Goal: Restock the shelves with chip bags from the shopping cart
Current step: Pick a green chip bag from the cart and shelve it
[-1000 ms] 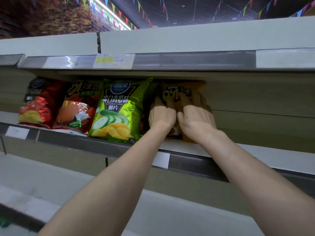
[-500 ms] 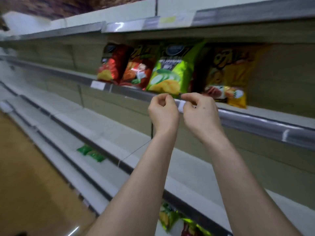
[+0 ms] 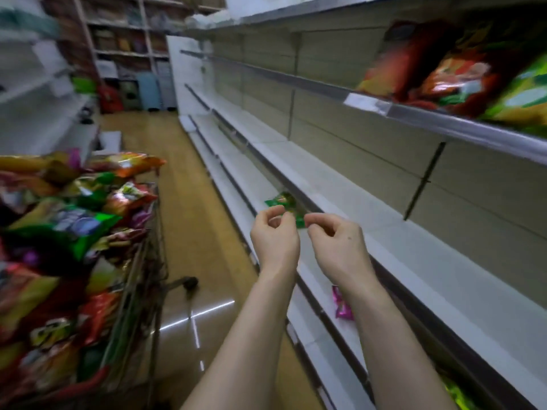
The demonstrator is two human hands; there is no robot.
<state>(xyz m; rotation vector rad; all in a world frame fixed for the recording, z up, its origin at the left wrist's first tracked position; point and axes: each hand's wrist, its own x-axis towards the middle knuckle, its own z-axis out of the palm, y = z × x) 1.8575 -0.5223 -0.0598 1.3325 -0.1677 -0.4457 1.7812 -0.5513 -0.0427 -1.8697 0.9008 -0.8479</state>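
A shopping cart [image 3: 149, 261] stands at the left, heaped with several colourful chip bags [image 3: 74, 226]. On the upper shelf [image 3: 444, 127] at the top right stand a red chip bag [image 3: 405, 60], an orange-red one [image 3: 461, 81] and a green one [image 3: 524, 102], all blurred. My left hand [image 3: 273, 235] and my right hand [image 3: 334, 241] hover side by side in mid-air in front of the lower shelves. Their fingers are loosely curled and hold nothing.
A small green packet [image 3: 284, 202] lies on a lower shelf just beyond my hands. A pink packet [image 3: 342, 303] lies on the shelf below, and a green bag [image 3: 455, 392] shows at the bottom right. The aisle floor [image 3: 192, 202] runs between cart and shelves.
My hands let go of the yellow bag on the upper shelf and drew back and down. My view swung left and down, bringing the cart into sight.
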